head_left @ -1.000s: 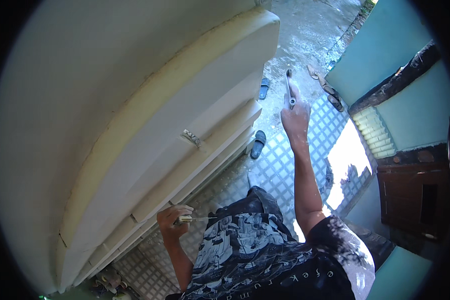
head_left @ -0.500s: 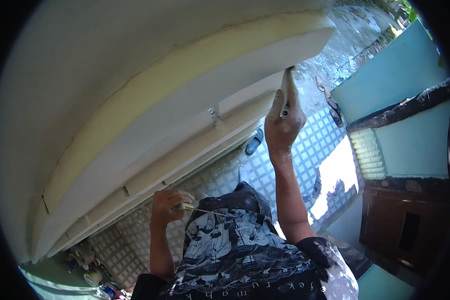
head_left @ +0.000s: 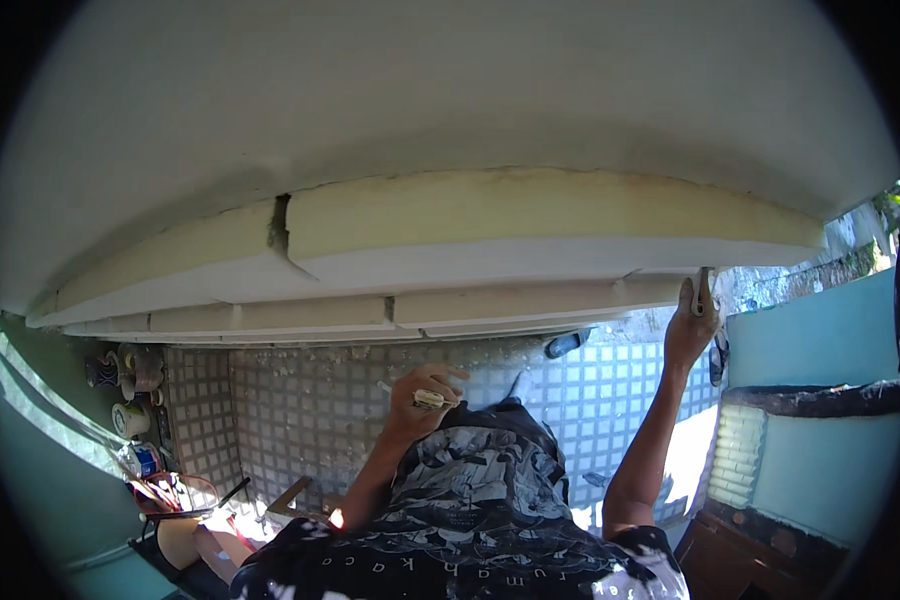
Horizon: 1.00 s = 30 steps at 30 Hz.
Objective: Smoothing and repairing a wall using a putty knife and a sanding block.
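My right hand point(head_left: 688, 335) reaches out to the right, fingers closed on a scraper point(head_left: 706, 285) with a round hole in its handle end. The scraper's tip meets the underside of the pale ledge point(head_left: 570, 205) on the wall; its blade cannot be made out. In front of my belly, my left hand point(head_left: 415, 402) is wrapped round a thin-bladed tool with a pale handle point(head_left: 429, 399). Below the top ledge run more pale block courses point(head_left: 530, 300). A dark vertical gap point(head_left: 280, 225) splits the top ledge to the left.
Tiled floor point(head_left: 300, 410) lies below, with a dark sandal point(head_left: 567, 344) near the wall's foot. Several tubs point(head_left: 130, 418) stand at the left by a green wall. A person's leg point(head_left: 220, 550) shows at the lower left. On the right stands a light blue wall point(head_left: 820, 335).
My view has swung round, so the ledge now runs nearly level across it. My left hand has turned, and its tool's thin blade no longer points right. The right hand stays raised at the ledge.
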Motion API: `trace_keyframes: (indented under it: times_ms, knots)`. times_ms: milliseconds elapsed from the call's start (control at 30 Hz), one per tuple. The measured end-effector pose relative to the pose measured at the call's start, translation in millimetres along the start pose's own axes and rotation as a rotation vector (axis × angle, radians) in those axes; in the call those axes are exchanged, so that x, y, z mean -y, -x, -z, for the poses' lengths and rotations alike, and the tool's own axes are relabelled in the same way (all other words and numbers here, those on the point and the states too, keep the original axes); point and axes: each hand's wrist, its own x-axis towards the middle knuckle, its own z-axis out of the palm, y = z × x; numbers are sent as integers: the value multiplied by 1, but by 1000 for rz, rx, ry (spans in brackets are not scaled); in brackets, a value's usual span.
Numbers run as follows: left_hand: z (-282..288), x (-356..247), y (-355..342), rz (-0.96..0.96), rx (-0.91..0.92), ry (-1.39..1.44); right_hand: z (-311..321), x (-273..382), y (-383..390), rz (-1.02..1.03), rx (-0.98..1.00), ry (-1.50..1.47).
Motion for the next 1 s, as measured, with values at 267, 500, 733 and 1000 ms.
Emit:
trace_keyframes:
  times_ms: [267,500,733,1000]
  knots:
    - [63,5,9,-178,-319,-262,12,28,56,142,372,-161]
    - [99,10,7,-123,-528,-11,-49,115,111,393,315,-176]
    - [136,-13,3,-254,-165,-764,-42,95,97,-160,-291,-513]
    - [163,16,-32,-408,58,-1056,-81,154,165,451,172,-387]
